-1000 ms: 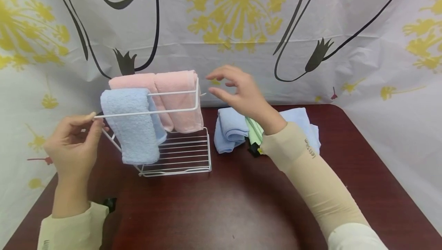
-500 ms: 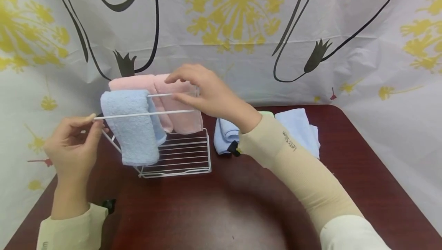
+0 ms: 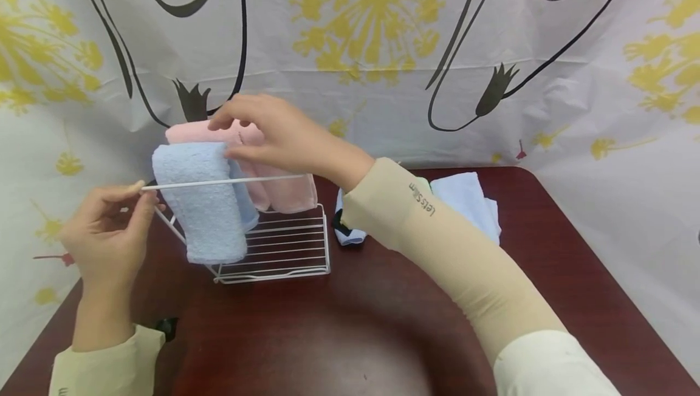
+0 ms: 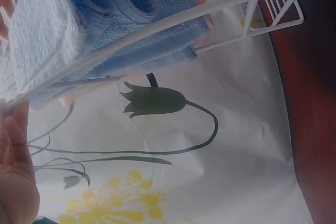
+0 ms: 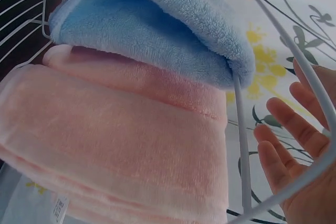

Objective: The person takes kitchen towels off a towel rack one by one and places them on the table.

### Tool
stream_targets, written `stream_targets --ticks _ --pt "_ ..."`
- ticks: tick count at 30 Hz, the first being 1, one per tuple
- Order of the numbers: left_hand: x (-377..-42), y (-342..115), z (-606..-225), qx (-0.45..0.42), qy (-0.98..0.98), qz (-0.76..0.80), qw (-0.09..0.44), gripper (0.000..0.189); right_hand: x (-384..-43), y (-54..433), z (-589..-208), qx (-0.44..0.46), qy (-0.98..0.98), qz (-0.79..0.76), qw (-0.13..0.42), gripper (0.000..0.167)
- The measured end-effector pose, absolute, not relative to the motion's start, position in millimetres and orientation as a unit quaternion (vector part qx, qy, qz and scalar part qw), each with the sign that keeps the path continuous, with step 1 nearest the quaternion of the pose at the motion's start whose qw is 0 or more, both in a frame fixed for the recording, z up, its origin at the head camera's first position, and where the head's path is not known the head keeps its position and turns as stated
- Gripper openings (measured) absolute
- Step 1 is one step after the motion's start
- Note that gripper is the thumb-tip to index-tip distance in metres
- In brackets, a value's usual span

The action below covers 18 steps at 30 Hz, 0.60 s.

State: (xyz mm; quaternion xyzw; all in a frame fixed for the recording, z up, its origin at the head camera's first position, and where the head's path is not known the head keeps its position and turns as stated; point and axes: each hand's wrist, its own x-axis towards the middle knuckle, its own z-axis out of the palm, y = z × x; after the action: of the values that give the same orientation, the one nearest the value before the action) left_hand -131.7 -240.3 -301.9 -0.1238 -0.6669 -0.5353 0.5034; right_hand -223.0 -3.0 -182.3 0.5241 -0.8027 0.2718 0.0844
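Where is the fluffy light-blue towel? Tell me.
In the head view, the fluffy light-blue towel hangs on the white wire rack, left of centre, in front of the pink towelling and right of the left hand.

A white, flower-printed sheet (image 3: pixel 350 101) hangs behind the dark reddish-brown table (image 3: pixel 306 335)

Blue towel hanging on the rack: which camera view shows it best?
Head view: the blue towel shows from top fold to lower edge, crossed by a white bar. Both wrist views show its folds closer, but the frame's top edge crops it.
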Motion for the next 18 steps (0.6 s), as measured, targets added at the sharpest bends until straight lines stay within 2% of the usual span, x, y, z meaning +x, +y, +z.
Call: stream_targets --ticks 7,18 --pt "-133.5 -239.9 -300.9 -0.117 -0.667 -0.533 0.508 0.019 -228.8 -22.9 -183.2 0.529 -0.792 0.300 0.046 0.036" --pt "-133.0 -239.1 -302.1 -0.117 -0.659 -0.537 0.513 0.019 -235.2 -40.8 -185.0 0.488 -0.808 0.323 -0.061 0.042"
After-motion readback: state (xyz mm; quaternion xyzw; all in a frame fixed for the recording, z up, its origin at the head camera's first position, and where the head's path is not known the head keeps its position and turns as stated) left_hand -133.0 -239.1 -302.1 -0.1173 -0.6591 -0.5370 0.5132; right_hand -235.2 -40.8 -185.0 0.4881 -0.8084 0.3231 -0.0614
